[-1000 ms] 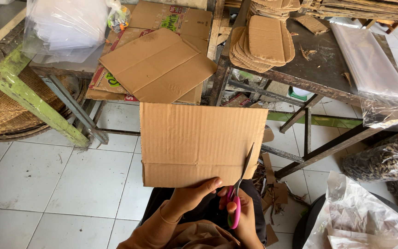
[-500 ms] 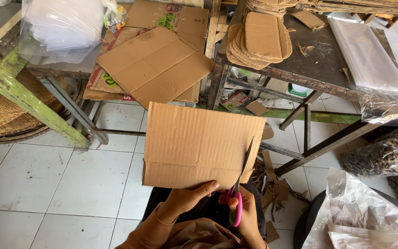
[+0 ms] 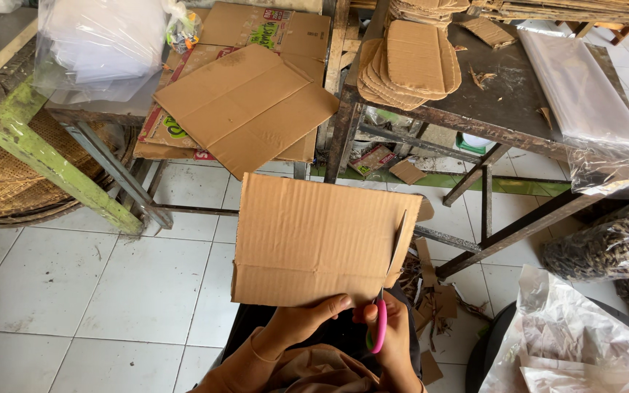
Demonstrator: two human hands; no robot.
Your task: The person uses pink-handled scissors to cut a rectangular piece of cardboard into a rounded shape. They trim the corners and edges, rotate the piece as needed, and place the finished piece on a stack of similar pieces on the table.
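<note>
My left hand (image 3: 306, 317) grips the bottom edge of a rectangular corrugated cardboard sheet (image 3: 314, 236), held flat over my lap. My right hand (image 3: 391, 336) holds pink-handled scissors (image 3: 381, 319). Their blades run up into the sheet near its right edge, where a narrow strip (image 3: 404, 244) is partly cut away and bends off to the right.
A dark metal table (image 3: 507, 102) ahead carries a stack of rounded cardboard cutouts (image 3: 410, 62) and a clear plastic sheet roll (image 3: 580, 87). Flat carton pieces (image 3: 245, 102) lean at upper left beside a plastic bag (image 3: 100, 47). Cardboard scraps (image 3: 431, 295) litter the tiled floor; filled bags (image 3: 609, 251) at right.
The scissors have cut further up the right side of the sheet, and the cut strip has spread wider. The sheet sits slightly lower and to the right in view.
</note>
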